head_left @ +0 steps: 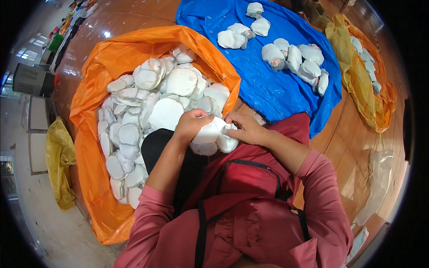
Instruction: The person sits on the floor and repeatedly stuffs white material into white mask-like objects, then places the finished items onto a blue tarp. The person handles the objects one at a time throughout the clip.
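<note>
Above my lap, my left hand [192,127] grips a white rounded fabric pad [209,134], thumb on top and the other fingers hidden beneath it. From the other side, my right hand [248,128] pinches a folded white pad [227,140] that touches the first one. Whether the two are joined I cannot tell. Another white layer shows below them. Close to my left hand, an orange plastic sack [89,134] lies spread wide, heaped with loose white pads [166,114] of the same rounded shape.
Ahead lies a blue plastic sheet [250,73] bearing several bundles of white pads [309,70]. An orange and yellow sack [357,85] with more bundles is at the far right. A yellow bag [60,163] and a grey box-shaped object [31,80] stand left. Clear plastic [375,183] lies right on the tiled floor.
</note>
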Tool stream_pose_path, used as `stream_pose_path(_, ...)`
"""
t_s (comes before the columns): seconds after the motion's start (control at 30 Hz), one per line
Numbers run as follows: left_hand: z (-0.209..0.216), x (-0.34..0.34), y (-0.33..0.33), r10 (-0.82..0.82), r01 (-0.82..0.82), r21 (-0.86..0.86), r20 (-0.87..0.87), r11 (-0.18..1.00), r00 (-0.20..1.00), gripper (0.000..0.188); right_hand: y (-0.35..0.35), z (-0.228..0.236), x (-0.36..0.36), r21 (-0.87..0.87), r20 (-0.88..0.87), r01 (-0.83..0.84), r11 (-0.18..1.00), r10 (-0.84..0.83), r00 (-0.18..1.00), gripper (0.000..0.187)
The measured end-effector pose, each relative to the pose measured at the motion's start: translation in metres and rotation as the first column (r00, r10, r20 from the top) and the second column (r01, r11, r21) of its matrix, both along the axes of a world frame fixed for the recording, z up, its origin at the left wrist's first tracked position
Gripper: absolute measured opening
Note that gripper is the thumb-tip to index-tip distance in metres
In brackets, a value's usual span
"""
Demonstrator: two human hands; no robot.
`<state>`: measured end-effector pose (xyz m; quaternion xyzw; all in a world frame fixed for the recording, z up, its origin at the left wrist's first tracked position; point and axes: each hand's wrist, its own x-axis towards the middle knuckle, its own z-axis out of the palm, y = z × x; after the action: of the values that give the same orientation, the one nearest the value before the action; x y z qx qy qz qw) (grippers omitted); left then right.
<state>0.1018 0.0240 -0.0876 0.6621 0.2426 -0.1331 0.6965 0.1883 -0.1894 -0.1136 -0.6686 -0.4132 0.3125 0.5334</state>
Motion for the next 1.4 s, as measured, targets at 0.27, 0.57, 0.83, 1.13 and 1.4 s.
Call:
stream_pose_path(0.27,-0.011,0.006,-0.014,0.187,-0.188,-0.057,-0.019,0.981,0.982,0.024,0.007,-0.023,0.0,-0.066,-0.057,0.244,0.967,-0.248,0.967,0.021)
stream_pose_path(0.57,-0.003,-0.005,-0.042,0.019,-0.126,0.415,0.253,0.901,0.967,0.027,0.011,-0.027,0.004,-0.021,0.083,0.398,0.917,-0.395,0.915,0.02)
stream_pose_path(0.83,0.002,-0.003,-0.03,-0.114,0.066,0.175,0.282,0.982,0.953,0.034,-0.001,-0.022,0.013,0.244,0.095,0.34,0.908,-0.372,0.924,0.022)
stream_pose_path(1.13,0.015,0.003,-0.037,-0.274,0.259,0.188,0.058,0.947,0.96,0.038,0.004,-0.008,0.009,0.22,0.266,0.16,0.962,-0.217,0.939,0.022)
stream_pose_path(1.4,0.02,0.001,-0.029,-0.299,0.245,0.235,0.235,0.941,0.925,0.023,-0.005,0.008,0.031,0.11,-0.364,-0.054,0.992,0.091,0.927,0.019)
